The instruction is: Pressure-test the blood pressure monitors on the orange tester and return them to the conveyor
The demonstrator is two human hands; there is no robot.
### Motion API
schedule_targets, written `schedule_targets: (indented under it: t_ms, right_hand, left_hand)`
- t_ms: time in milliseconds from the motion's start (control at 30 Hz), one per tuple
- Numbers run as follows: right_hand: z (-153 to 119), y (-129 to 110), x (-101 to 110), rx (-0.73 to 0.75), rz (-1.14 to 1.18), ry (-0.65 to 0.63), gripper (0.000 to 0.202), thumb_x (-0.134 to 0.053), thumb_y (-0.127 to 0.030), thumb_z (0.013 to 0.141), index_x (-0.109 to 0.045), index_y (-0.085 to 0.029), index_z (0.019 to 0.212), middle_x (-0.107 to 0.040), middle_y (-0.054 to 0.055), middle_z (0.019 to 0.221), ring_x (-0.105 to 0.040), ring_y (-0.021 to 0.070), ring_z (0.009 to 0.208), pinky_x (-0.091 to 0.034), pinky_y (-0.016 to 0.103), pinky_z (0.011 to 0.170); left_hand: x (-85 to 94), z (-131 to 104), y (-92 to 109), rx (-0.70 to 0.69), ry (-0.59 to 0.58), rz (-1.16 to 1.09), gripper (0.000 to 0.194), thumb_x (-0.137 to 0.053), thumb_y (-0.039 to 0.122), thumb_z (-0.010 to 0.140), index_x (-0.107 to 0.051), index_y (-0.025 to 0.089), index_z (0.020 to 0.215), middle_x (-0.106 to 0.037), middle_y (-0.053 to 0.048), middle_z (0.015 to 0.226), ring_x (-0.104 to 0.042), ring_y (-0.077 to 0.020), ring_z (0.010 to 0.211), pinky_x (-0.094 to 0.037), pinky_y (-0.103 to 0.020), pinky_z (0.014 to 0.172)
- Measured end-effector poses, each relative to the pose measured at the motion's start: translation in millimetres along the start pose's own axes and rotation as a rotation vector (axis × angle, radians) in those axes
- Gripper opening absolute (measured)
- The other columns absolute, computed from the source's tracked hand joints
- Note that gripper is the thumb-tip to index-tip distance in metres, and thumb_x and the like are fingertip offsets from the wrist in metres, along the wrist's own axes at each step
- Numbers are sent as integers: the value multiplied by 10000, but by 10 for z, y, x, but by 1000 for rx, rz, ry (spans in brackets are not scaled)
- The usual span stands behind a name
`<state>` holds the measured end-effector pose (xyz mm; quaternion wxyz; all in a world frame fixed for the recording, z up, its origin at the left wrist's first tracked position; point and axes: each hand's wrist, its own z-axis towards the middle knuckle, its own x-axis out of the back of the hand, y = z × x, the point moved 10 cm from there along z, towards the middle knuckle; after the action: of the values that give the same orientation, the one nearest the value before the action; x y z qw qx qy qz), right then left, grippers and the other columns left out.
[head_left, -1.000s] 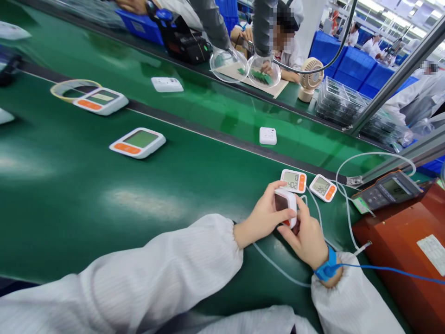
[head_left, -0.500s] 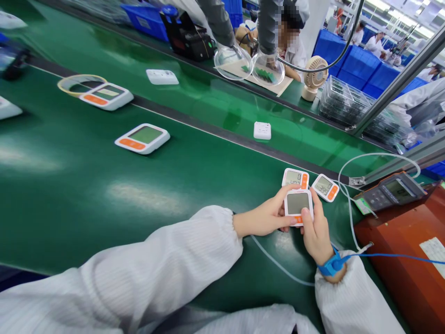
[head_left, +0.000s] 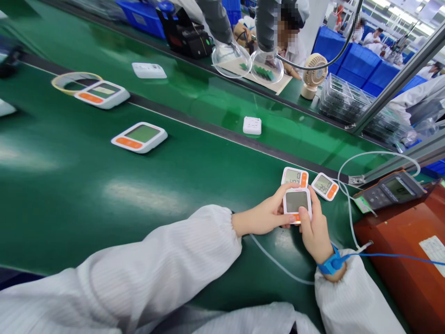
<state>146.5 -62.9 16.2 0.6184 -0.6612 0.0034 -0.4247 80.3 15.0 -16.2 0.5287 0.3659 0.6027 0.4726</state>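
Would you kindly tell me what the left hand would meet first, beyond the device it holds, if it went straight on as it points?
Beyond the held device, the left hand would probably meet the right hand first, which grips the device's opposite edge, though depth is hard to judge here.

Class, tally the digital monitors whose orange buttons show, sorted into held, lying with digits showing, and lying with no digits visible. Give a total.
Held monitor, in the left hand and right hand: 1
Lying monitors with digits showing: 2
Lying monitors with no digits visible: 2
Total: 5
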Motion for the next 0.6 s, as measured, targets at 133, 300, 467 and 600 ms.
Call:
schedule_targets:
  t_ms: [133, 300, 467, 600]
  right_hand:
    - [6, -7, -3, 7, -2, -6, 573, -403, -398, 994, -331, -162, 1512, -679, 20, 777, -602, 162, 509, -507, 266, 512]
    - [-2, -12, -3, 10, -12, -20, 573, -396, -412, 1000, -327, -163, 1511, -686, 26, 791, -610, 165, 512, -512, 270, 507]
    - [8, -17, -1, 2, -21, -22, 575, -396, -408, 998, -323, -164, 1514, -687, 24, 784, -613, 170, 509, -513, 274, 508]
    - [12, -32, -2, 4, -16, -24, 560, -399, -403, 994, -346, -166, 1499, -674, 12, 753, -601, 163, 497, -510, 267, 507]
  left_hand:
    - [-5, 0, 7, -1, 0, -5, 779, -718, 366, 848, -213, 316, 1439, -583, -44, 1018, -607, -133, 700, -540, -301, 634]
    - [-6, 1, 4, -1, 3, -2, 789, -718, 374, 845, -207, 316, 1444, -576, -48, 1030, -609, -136, 707, -545, -310, 639]
    - [-9, -5, 21, -4, 4, -6, 784, -719, 373, 845, -215, 312, 1442, -581, -53, 1033, -602, -135, 706, -539, -303, 633]
    - [-28, -28, 82, 11, 11, -10, 759, -710, 343, 854, -223, 303, 1434, -582, -43, 1026, -600, -127, 710, -523, -287, 644]
